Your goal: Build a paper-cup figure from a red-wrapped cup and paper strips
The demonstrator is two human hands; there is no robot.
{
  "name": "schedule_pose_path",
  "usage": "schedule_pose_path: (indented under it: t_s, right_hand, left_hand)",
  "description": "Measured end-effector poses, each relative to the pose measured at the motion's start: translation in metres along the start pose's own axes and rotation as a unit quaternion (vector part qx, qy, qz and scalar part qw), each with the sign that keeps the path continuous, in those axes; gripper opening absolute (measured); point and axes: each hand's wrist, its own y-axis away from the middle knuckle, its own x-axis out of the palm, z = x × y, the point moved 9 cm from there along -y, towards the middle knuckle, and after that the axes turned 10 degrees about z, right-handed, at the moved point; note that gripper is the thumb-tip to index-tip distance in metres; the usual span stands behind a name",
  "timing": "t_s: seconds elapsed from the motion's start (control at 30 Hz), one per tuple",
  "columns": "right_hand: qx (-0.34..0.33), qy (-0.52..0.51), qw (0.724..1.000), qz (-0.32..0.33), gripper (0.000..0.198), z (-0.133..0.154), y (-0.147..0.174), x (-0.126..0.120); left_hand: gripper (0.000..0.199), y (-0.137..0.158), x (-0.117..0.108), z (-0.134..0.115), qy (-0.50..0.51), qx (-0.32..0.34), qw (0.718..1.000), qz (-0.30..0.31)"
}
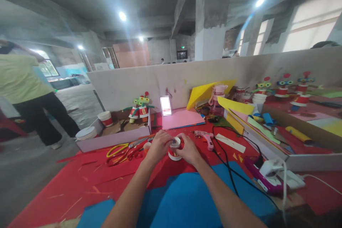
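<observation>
At the middle of the table, both my hands close in on a small red-and-white paper cup [175, 156] whose wide white rim is at the bottom. On its top is a round white piece [175, 141], pinched at its sides by my fingers. My left hand [162, 144] grips from the left, and my right hand [188, 149] from the right. What lies under the fingertips is partly hidden. Right of the cup is a pink glue gun [205, 138]. Yellow-handled scissors [117, 152] and a small orange-white cup [146, 146] lie to the left.
Black cables [227, 164] run to a purple power strip [263, 176] at right. Blue sheets [184, 199] cover the near edge. Cardboard trays [114, 139] stand left and right; finished cup figures [143, 110] stand in the left one. A person [26, 82] stands at far left.
</observation>
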Motion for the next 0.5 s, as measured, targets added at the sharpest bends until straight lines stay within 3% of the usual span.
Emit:
schedule_pose_path:
  t_s: [0.5]
  right_hand:
    - [-0.020, -0.013, 1.000, 0.001, 0.031, 0.0058, 0.0018, -0.0026]
  left_hand:
    - [0.023, 0.0023, 0.0115, -0.0016, 0.017, -0.015, 0.999, 0.027]
